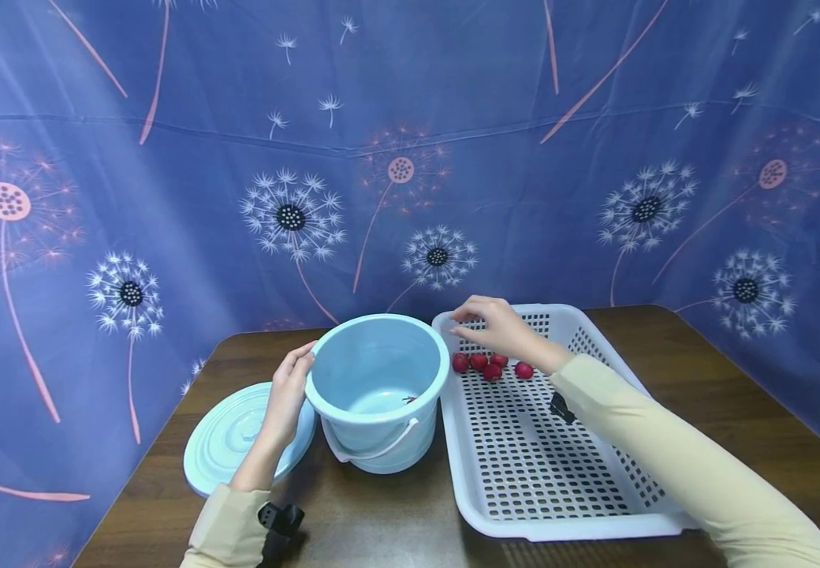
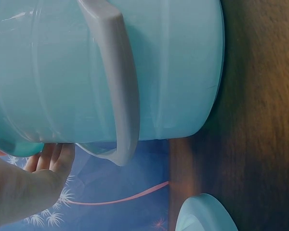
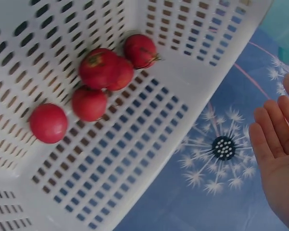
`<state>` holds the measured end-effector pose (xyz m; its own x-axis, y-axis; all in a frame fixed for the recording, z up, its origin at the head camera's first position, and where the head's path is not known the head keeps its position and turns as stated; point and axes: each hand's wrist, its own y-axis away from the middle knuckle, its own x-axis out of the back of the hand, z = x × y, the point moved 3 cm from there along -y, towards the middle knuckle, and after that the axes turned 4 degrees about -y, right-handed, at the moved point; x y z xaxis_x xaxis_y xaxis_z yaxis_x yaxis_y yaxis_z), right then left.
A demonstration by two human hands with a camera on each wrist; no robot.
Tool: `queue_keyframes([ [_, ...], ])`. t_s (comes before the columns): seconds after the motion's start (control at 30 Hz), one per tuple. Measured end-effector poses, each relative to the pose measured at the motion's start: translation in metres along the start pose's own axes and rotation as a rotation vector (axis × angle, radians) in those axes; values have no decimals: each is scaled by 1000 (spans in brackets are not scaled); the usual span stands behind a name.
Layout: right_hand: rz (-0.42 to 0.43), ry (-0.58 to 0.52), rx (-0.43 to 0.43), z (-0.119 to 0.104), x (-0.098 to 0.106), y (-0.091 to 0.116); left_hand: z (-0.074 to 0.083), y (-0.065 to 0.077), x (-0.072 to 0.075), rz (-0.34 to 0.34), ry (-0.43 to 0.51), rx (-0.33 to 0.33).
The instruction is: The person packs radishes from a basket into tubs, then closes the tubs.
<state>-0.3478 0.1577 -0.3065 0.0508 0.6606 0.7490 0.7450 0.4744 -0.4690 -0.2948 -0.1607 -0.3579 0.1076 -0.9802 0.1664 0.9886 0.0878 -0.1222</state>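
Note:
My left hand point(image 1: 287, 392) grips the left rim of a light blue bucket point(image 1: 382, 438), its fingers right at the edge. In the left wrist view, the bucket's wall and pale handle point(image 2: 120, 86) fill much of the frame. A small red thing point(image 1: 410, 400) shows on the bucket's floor. My right hand point(image 1: 493, 325) is over the far left part of a white perforated basket point(image 1: 458, 465), thumb and fingers apart with nothing seen between them. Below it, several round red fruits point(image 3: 98, 67) resembling small tomatoes lie in the basket, a bit of stem on one.
A light blue lid point(image 1: 207, 450) lies on the wooden table point(image 1: 382, 521) left of the bucket, partly behind my left forearm. The basket stands close to the bucket's right side. A blue dandelion-print cloth point(image 1: 523, 205) hangs behind the table.

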Motion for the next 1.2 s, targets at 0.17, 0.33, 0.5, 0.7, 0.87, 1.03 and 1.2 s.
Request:
queue_keyframes([
  [0.17, -19, 21, -37, 9, 2, 9, 0, 1, 0, -1, 4, 4],
  [0.33, -68, 55, -69, 22, 2, 18, -1, 0, -1, -3, 0, 13],
  [0.5, -87, 90, -102, 33, 3, 24, 0, -1, 0, 3, -7, 16],
  [0.7, -117, 83, -163, 46, 0, 29, 2, 0, 0, -5, -10, 25],
  [0.87, -147, 121, -230, 55, -5, 31, 2, 0, 0, -4, -11, 28],
  [1.03, -150, 143, -269, 58, -7, 33, 1, 0, 0, -2, -12, 24],
  [1.2, -152, 161, -252, 62, -11, 36, 1, 0, 0, -10, -19, 19],
])
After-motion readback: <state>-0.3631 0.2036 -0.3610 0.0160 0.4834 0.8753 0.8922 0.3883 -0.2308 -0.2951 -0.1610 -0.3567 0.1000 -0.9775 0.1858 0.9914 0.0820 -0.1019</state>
